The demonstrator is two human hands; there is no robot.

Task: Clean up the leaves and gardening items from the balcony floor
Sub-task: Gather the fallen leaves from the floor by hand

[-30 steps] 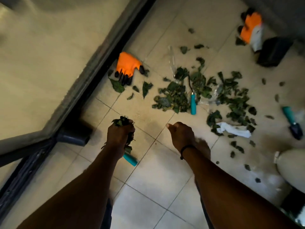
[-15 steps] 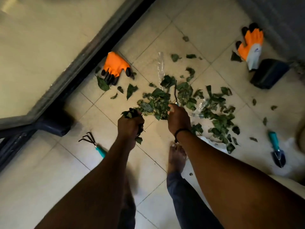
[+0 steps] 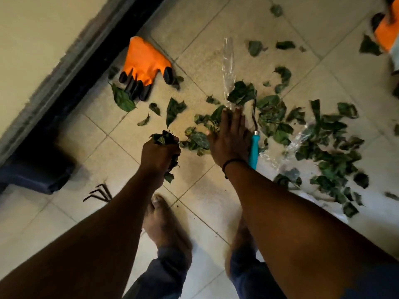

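left hand (image 3: 159, 154) gripping leaves (image 3: 164, 137), no writing legible

We see the left hand (image 3: 160, 153) gripping a bunch of green leaves (image 3: 163, 138), while the right hand (image 3: 230, 138) lies flat-fingered on scattered green leaves (image 3: 199, 140) beside a teal-handled metal garden tool (image 3: 254, 143) on the beige tiled floor (image 3: 216, 195).

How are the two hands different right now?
The left hand is curled into a fist gripping a bunch of leaves; the right hand is flat with straight fingers, pressing on loose leaves on the floor. Only the right wrist wears a black band. Both are bare.
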